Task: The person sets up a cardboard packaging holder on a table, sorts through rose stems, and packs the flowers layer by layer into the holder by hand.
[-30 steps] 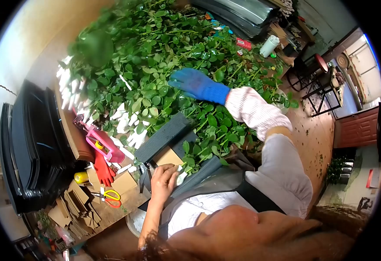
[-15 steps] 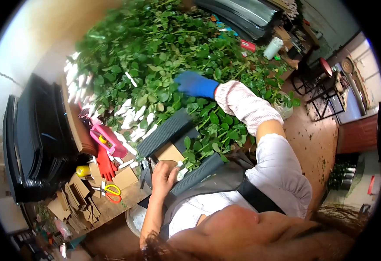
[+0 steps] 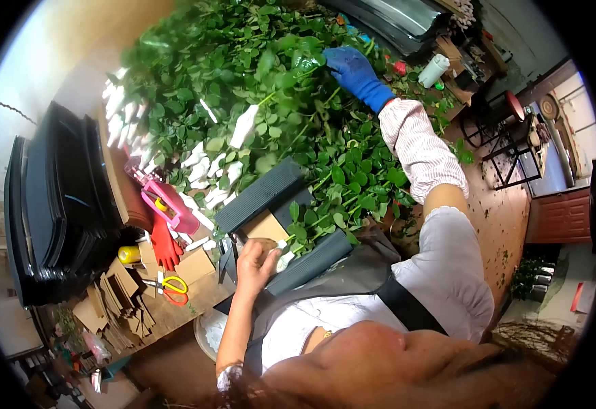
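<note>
My left hand (image 3: 254, 264), bare, has its fingers curled at the near end of a dark ribbed holder (image 3: 260, 194), against a white-wrapped flower head (image 3: 284, 260) whose leafy stem lies between the holder's two sides. A piece of brown cardboard (image 3: 264, 227) shows inside it. Farther right and up, my right hand (image 3: 356, 73), in a blue glove, is closed on a leafy green stem. A white-wrapped flower head (image 3: 245, 127) at the stem's other end hangs over the leaf pile (image 3: 209, 75).
On the table's left lie a pink tool (image 3: 172, 208), red glove (image 3: 166, 244), scissors (image 3: 168, 288), yellow roll (image 3: 129, 255) and cardboard pieces (image 3: 117, 300). Black sheets (image 3: 63, 211) stand farther left. A white bottle (image 3: 434, 70) is at the back right, stools (image 3: 499, 129) beyond.
My right hand has moved up and right from within the leaves, and a stem with a white-wrapped head is now raised over the pile. My left hand has stayed at the holder.
</note>
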Tool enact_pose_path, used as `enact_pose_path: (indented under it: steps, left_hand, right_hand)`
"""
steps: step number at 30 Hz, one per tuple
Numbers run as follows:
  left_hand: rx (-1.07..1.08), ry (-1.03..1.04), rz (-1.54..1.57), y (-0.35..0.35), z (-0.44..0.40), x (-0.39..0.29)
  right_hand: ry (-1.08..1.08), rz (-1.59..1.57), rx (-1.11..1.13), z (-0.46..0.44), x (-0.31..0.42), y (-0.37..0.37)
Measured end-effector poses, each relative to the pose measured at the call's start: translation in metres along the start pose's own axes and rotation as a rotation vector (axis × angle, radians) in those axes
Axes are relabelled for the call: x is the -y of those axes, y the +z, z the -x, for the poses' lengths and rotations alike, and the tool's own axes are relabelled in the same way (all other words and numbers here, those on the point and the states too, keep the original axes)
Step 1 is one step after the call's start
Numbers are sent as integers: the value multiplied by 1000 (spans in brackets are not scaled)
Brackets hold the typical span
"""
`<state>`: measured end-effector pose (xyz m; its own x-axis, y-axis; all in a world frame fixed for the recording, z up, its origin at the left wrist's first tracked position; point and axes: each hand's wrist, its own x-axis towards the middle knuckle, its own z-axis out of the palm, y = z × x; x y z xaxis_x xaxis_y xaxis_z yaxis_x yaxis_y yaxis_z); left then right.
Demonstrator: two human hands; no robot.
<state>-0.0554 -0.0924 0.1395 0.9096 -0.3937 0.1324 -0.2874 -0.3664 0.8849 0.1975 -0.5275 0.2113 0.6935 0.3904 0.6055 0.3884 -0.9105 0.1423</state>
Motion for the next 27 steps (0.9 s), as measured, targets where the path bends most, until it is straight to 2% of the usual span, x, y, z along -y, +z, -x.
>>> enact_pose_path:
  steps: [2, 3, 6, 8, 10, 11, 12, 14, 16, 17, 18, 20, 22, 23, 24, 26, 27]
  left_hand:
    - [-4, -11, 16, 2, -4, 1]
    - [-6, -31, 21, 2, 1, 0]
    - [9, 20, 6, 0, 0, 5]
    - [15, -45, 35, 2, 2, 6]
    - [26, 8, -55, -1, 4, 15]
    - [22, -46, -50, 3, 7, 28]
    - [36, 43, 2, 3, 0, 18]
    - [26, -76, 29, 1, 1, -1]
    - [27, -71, -20, 0, 3, 7]
    - [-1, -47, 13, 6, -1, 8]
    - [-12, -45, 35, 5, 4, 8]
    - [-16, 8, -31, 4, 5, 14]
    - [-29, 62, -39, 6, 6, 23]
    - [23, 241, -145, -1, -3, 12]
    - [-64, -116, 258, 15, 10, 22]
    - [-46, -283, 126, 6, 10, 11]
    - [41, -271, 88, 8, 13, 32]
  right_hand:
    - [181, 24, 114, 4, -1, -4]
    - [190, -133, 113, 8, 1, 0]
    - [-1, -363, -242, 9, 51, -15]
    - [38, -319, 13, 22, 52, 23]
    - [-45, -294, 166, 10, 100, 16]
    - [-147, -430, -1, 0, 121, 12]
    - [-241, -590, -148, 0, 142, 14]
    - [-246, -494, 213, -13, 147, 28]
    - [-284, -500, 250, -26, 176, 1]
    - [-388, -346, 311, -37, 192, -16]
    - [-511, -384, -119, -36, 202, -31]
    - [-499, -426, -73, -28, 211, -51]
    - [-511, -291, -33, -9, 196, -65]
    - [-522, -319, 66, 0, 184, -82]
    - [-532, -347, 166, 11, 169, -99]
    - [-440, -388, 293, 56, 138, -101]
    - [-358, -311, 448, 79, 127, -100]
